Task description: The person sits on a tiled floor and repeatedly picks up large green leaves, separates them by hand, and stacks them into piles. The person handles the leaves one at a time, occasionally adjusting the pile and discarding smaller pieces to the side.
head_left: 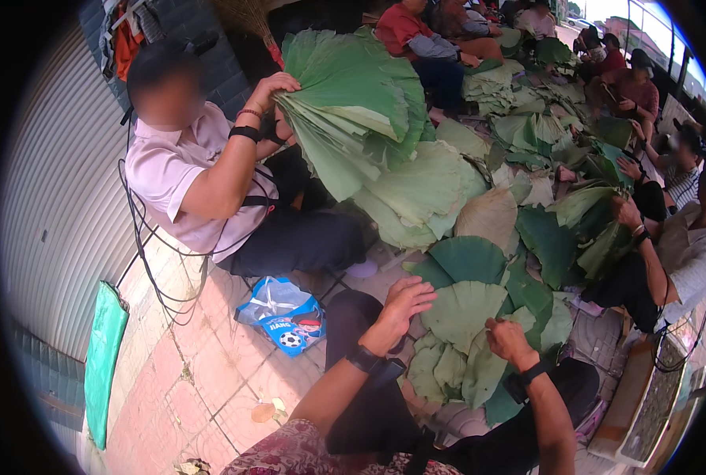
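Hands apart: left hand point(401, 307) spread beside the pale leaf point(462, 313), right hand point(511, 342) curled at its edge, pinch unclear to me; atop the leaf pile point(470, 258), it might tear if tugged one-sidedly.

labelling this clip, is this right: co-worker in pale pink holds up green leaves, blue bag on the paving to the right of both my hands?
Wrong side: the head view shows the blue bag on the paving to the left of both your left hand and right hand. The co-worker in pale pink does hold up green leaves.
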The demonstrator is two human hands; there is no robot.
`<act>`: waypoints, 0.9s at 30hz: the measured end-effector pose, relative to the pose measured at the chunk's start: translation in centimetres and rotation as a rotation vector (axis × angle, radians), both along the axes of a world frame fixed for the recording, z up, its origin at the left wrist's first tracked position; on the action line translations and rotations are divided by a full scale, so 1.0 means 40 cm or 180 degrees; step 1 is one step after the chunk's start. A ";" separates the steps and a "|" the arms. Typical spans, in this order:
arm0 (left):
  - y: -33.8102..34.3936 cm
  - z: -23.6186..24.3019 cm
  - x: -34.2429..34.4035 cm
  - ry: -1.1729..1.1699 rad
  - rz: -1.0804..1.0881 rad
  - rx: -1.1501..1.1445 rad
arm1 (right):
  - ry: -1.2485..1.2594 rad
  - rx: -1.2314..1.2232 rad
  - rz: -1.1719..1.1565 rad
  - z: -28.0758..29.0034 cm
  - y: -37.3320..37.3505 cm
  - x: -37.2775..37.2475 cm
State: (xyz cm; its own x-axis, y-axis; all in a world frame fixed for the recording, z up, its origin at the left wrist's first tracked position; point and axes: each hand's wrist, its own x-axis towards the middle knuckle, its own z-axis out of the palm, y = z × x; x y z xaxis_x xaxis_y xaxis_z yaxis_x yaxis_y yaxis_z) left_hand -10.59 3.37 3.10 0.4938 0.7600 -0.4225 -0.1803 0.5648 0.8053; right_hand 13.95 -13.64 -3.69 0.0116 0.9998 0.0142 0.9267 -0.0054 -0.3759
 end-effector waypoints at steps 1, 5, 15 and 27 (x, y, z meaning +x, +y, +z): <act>-0.021 0.017 0.029 0.0051 -0.0208 0.0169 | -0.0014 -0.0045 -0.0007 0.008 -0.002 0.001; -0.051 0.021 0.107 0.0186 -0.0786 0.0302 | 0.0022 -0.0296 0.0002 0.003 0.003 -0.003; -0.137 -0.066 0.266 0.0391 -0.1227 0.1535 | -0.0269 -0.0604 0.0112 -0.037 -0.015 0.012; -0.195 -0.077 0.336 0.0578 -0.1349 0.2005 | -0.0152 -0.0713 0.0024 -0.083 -0.051 0.012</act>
